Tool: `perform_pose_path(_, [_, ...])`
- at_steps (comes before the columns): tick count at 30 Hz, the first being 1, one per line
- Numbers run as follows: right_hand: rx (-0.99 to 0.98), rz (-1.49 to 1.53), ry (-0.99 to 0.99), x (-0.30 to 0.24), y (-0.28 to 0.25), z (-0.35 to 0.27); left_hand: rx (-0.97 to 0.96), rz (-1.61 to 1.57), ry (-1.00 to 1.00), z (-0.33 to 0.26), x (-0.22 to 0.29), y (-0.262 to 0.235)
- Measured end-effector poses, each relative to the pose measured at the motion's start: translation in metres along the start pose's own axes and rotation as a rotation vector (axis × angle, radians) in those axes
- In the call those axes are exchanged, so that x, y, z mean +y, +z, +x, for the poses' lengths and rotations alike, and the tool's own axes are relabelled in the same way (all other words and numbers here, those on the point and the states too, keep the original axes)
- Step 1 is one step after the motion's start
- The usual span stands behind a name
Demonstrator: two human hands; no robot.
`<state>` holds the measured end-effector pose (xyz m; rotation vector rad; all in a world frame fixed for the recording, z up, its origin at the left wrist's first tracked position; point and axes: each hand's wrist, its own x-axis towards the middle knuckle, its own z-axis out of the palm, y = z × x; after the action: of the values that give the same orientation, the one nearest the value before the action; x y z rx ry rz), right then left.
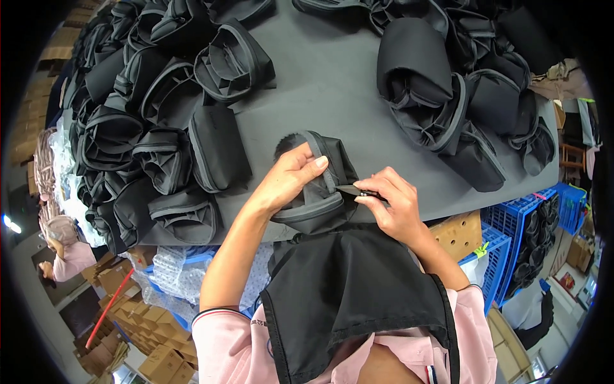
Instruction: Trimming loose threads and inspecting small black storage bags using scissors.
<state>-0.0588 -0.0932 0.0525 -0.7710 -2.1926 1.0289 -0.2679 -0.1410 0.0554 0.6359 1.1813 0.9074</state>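
Observation:
My left hand grips a black zippered pouch at the table's near edge, its thumb pressed on the zipper band. The pouch is unzipped, its mouth turned up and its lining showing. A dark fuzzy patch shows beyond my left fingers; what it is I cannot make out. Between the thumb and fingers of my right hand are small thread snips with a dark handle. Their pointed metal tip touches or nearly touches the zipper edge on the pouch's right side. Whether the blades are closed on a thread is too small to tell.
Similar black pouches are heaped on the left of the grey table, and more pouches lie at the right. Blue crates and a perforated wooden board stand below right. Bubble wrap and cartons are below left. Another person is at far left.

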Motion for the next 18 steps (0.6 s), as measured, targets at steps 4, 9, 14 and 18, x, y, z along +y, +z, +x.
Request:
perform_pose_path(4, [0.036,0.112,0.093,-0.009,0.002,0.003,0.034,0.003,0.006,-0.006,0.003,-0.001])
perform_pose_path(9, [0.093,0.064,-0.074,-0.027,-0.016,0.003,-0.138,-0.161,0.073,-0.027,0.024,0.015])
perform_pose_path(14, [-0.036,0.357,0.229,-0.038,-0.017,-0.004,0.059,-0.272,0.125,-0.026,0.002,0.006])
perform_pose_path(18, [0.084,0.455,0.250,-0.033,-0.016,0.000,0.510,-0.257,0.512,-0.041,0.059,-0.030])
